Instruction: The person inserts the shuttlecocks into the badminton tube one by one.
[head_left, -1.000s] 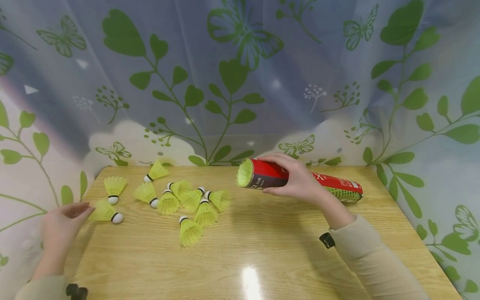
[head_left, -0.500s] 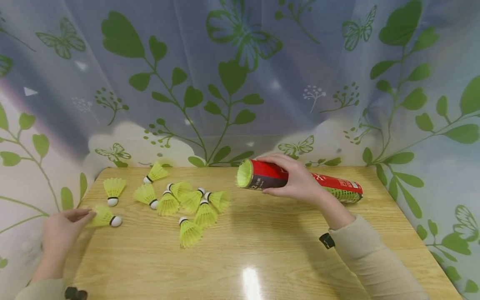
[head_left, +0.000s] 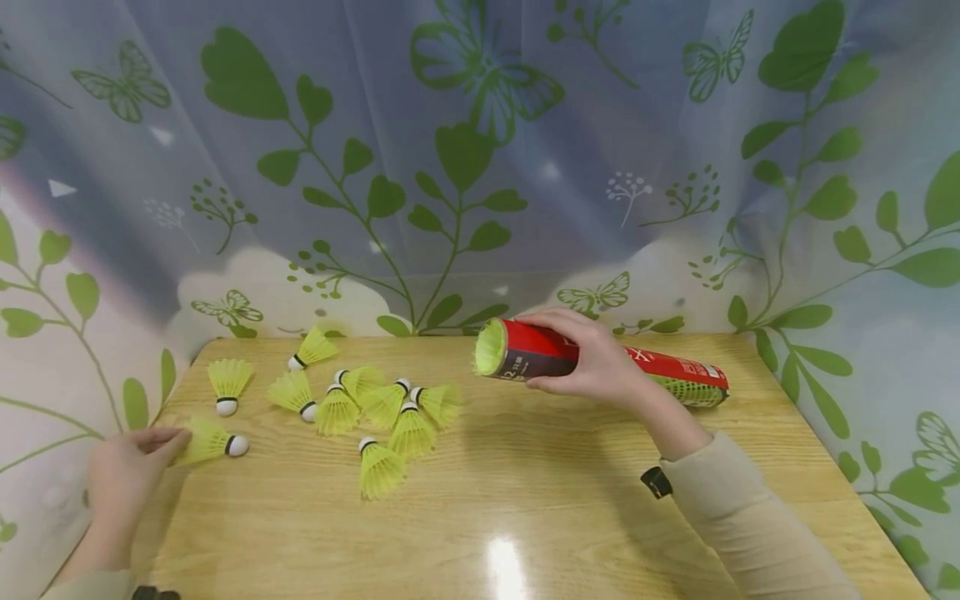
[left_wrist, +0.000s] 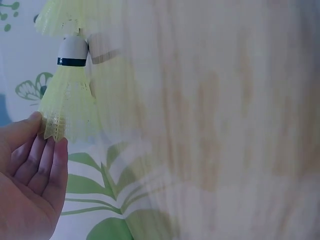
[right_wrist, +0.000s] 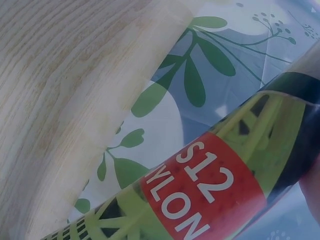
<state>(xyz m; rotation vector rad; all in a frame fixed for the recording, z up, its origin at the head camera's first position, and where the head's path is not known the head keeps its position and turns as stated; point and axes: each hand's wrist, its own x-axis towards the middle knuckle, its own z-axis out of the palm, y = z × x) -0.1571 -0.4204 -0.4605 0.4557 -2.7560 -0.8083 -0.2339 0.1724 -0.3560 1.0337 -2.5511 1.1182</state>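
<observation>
My left hand (head_left: pixel 123 475) is at the table's left edge, pinching the skirt rim of a yellow shuttlecock (head_left: pixel 206 442) between thumb and fingers. In the left wrist view the shuttlecock (left_wrist: pixel 65 97) has a white cork with a dark band, pointing away from the fingers. My right hand (head_left: pixel 600 362) grips a red shuttlecock tube (head_left: pixel 540 348) around its middle. The tube's left end is raised and open, with a yellow skirt showing in its mouth. Up close in the right wrist view, the tube (right_wrist: pixel 210 185) shows a red label and yellow-green netting; only a sliver of hand appears.
Several loose yellow shuttlecocks lie on the wooden table (head_left: pixel 465 533), clustered left of centre; one shuttlecock (head_left: pixel 230 383) lies just behind the pinched one. A printed curtain (head_left: pixel 480 208) with leaves and butterflies hangs along the back and sides.
My left hand has come slightly nearer the front, its fingers closing on the shuttlecock's skirt. The shuttlecock has shifted only a little. My right hand and the tube have stayed in place.
</observation>
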